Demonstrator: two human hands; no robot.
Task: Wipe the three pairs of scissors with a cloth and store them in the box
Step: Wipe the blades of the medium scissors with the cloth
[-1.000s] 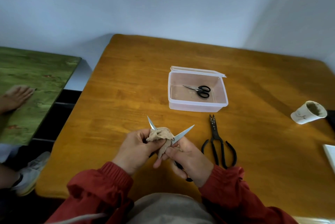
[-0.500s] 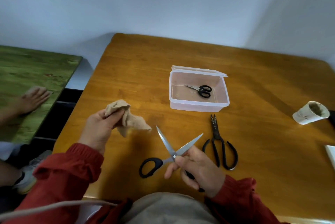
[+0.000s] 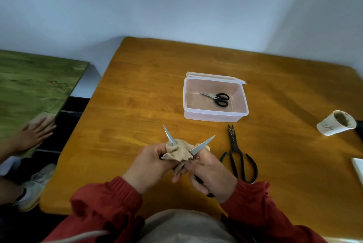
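Note:
My left hand (image 3: 149,166) holds a bunched beige cloth (image 3: 177,151) against the spread steel blades of a pair of scissors (image 3: 202,145). My right hand (image 3: 212,174) grips those scissors low down, and their black handles are mostly hidden under it. A small black-handled pair of scissors (image 3: 218,98) lies inside the clear plastic box (image 3: 215,118) beyond my hands. An all-black pair of shears (image 3: 238,156) lies on the wooden table just right of my right hand.
A white paper cup (image 3: 335,122) lies tipped at the table's right edge, with a white object (image 3: 358,168) below it. A green table (image 3: 33,93) stands on the left, where another person's hand (image 3: 36,132) rests on a cloth. The box's lid (image 3: 216,76) hangs open behind it.
Half a second ago my left hand held the cloth away to the left. It has come back and the cloth is pressed on the open blades again. The other person's hand shifted right.

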